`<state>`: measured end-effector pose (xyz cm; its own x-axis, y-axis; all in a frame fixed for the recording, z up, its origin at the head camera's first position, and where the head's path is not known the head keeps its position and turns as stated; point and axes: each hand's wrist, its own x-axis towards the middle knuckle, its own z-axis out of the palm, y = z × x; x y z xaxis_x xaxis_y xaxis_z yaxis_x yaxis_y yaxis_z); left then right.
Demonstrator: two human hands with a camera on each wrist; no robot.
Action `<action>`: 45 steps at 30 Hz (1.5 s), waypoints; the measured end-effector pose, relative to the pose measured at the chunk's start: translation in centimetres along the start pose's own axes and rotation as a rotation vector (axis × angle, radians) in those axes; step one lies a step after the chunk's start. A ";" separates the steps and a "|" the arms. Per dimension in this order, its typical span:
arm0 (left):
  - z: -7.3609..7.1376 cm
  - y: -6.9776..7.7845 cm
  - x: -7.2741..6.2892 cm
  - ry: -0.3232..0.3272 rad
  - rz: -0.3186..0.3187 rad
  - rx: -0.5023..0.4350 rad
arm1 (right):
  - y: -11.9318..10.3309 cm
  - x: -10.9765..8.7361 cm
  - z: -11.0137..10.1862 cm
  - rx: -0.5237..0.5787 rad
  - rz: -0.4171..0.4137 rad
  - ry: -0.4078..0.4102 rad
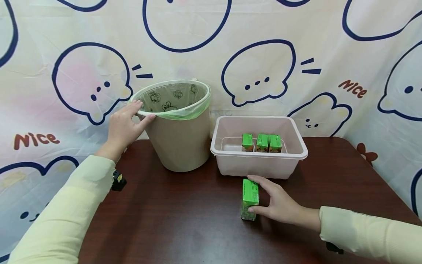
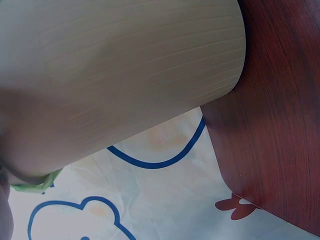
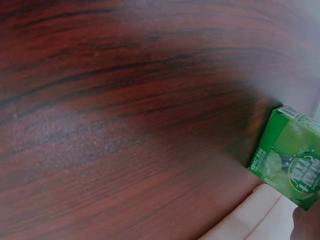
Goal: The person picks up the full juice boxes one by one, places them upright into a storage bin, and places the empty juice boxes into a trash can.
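My right hand (image 1: 280,201) holds a green juice box (image 1: 250,198) between the thumb and fingers. The carton stands upright on the table in front of the bin of cartons, and its printed side shows in the right wrist view (image 3: 290,155). My left hand (image 1: 126,123) rests on the left rim of a beige trash bin (image 1: 181,146), with the thumb spread along the front of the rim. A pale green liner bag (image 1: 188,113) is folded over that rim. In the left wrist view the bin's side (image 2: 125,65) fills much of the picture.
A pale pink plastic tub (image 1: 257,163) stands right of the trash bin, with green-topped boxes (image 1: 262,142) inside. Both containers stand on the dark wooden table (image 1: 184,216), near its back edge. A cloth printed with cartoon figures (image 1: 184,62) hangs behind.
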<state>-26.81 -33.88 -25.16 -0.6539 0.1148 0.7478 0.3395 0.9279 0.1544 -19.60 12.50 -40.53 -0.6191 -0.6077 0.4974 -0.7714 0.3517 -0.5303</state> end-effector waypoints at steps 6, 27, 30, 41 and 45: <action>-0.2 0.2 0.0 -0.009 -0.005 0.004 | -0.2 0.1 0.0 -0.009 0.002 0.005; -0.3 0.4 0.1 -0.020 -0.008 0.004 | -3.6 5.0 -2.6 0.096 -0.152 0.055; -0.2 0.3 0.1 -0.020 -0.008 0.000 | -4.7 6.5 -3.3 0.114 -0.184 0.063; -0.1 0.1 0.1 -0.015 -0.006 0.004 | -7.5 13.4 -6.1 0.129 -0.360 0.181; -0.2 0.2 0.1 -0.028 -0.014 0.011 | -8.3 16.0 -6.6 0.156 -0.416 0.210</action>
<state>-26.64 -33.75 -24.89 -0.6774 0.1119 0.7271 0.3233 0.9331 0.1576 -24.09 4.59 -23.62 -0.2919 -0.5114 0.8082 -0.9382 -0.0110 -0.3458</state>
